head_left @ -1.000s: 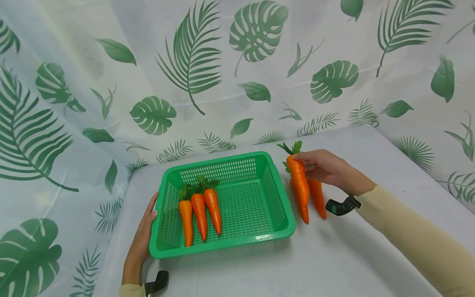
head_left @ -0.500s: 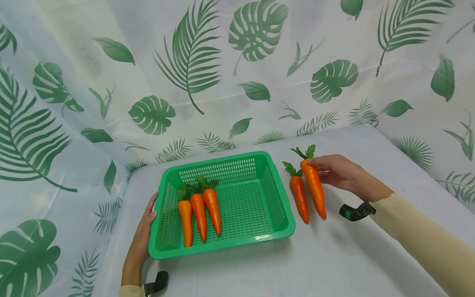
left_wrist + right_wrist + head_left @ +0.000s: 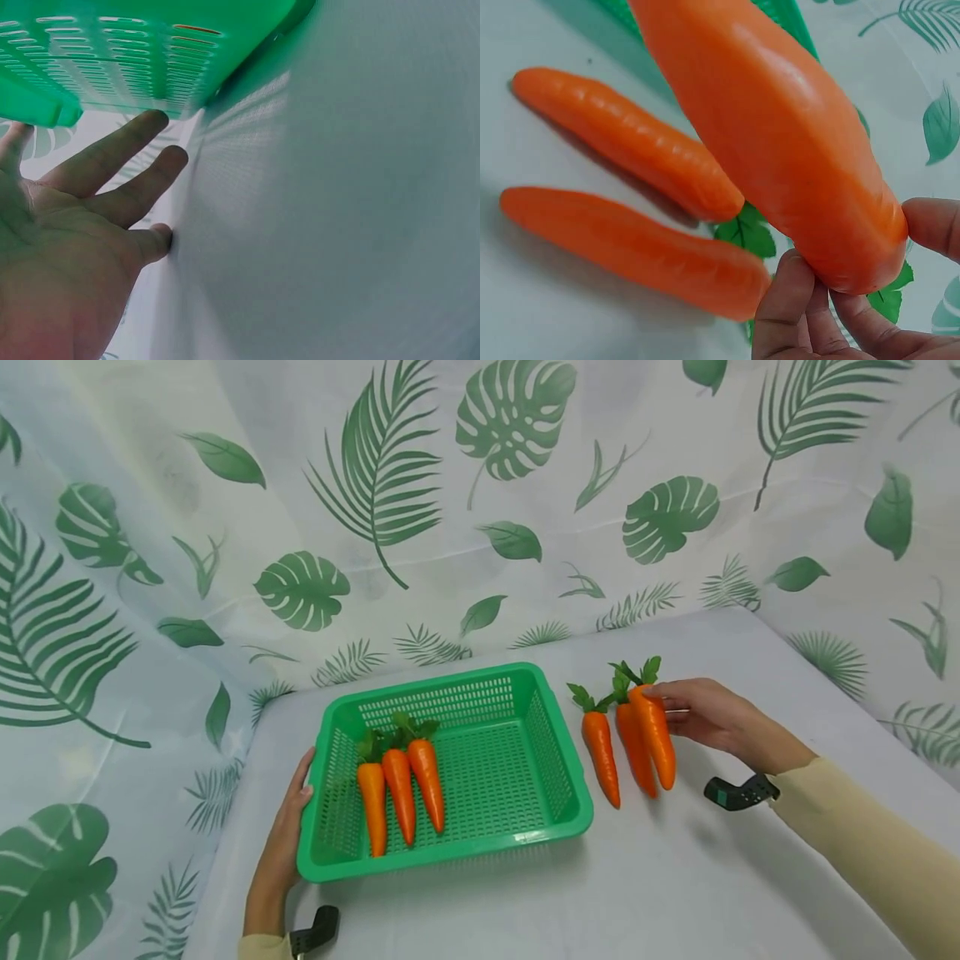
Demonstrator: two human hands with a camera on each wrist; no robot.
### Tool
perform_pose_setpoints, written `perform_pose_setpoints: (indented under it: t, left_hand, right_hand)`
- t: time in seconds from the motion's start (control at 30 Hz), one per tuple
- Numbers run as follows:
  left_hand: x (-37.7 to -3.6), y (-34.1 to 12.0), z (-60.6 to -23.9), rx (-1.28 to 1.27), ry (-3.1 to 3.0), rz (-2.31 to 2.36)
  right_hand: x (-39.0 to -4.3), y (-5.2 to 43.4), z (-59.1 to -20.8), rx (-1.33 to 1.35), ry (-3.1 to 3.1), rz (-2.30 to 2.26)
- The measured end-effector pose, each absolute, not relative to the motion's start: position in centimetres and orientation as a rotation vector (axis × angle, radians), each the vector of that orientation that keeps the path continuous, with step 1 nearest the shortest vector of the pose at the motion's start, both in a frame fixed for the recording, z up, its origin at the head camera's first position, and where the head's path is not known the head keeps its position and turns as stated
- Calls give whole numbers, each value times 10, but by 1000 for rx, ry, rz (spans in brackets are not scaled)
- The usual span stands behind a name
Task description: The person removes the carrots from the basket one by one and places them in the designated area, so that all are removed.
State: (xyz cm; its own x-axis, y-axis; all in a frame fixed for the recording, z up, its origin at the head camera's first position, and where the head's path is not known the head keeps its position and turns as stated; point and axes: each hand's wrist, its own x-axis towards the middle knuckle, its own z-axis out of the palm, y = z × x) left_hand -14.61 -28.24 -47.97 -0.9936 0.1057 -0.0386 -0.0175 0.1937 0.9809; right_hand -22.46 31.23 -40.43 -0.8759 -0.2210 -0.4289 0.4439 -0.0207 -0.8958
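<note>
My right hand (image 3: 708, 714) pinches a carrot (image 3: 654, 733) near its leafy top, fingers on one side and thumb on the other. In the right wrist view this carrot (image 3: 780, 135) hangs large in front of two others. Those are a left carrot (image 3: 601, 758) and a middle carrot (image 3: 634, 750) lying on the table, the middle one partly hidden by the held one. At the left end of a green plastic basket (image 3: 480, 847) is my left hand (image 3: 281, 839), its fingers (image 3: 112, 157) straight beside the perforated wall. Three carrots (image 3: 400, 795) lie side by side inside the basket, leaves toward the back.
A pale cloth covers the table (image 3: 480, 914). Behind it and along both sides hangs a white curtain (image 3: 555, 560) printed with green leaves. The basket's right wall stands close to the left loose carrot. Each wrist wears a black device (image 3: 741, 793).
My right hand has moved right with the carrot, from over the left loose carrot to the right side of the middle one. The left hand and basket stay almost in place.
</note>
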Motion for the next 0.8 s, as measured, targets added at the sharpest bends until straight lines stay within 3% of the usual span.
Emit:
perform_pose_setpoints:
  t: [0.8]
  left_hand:
    - [-145, -283, -479, 84, 2381, 1926]
  right_hand:
    - [-229, 347, -436, 463, 1826, -1898]
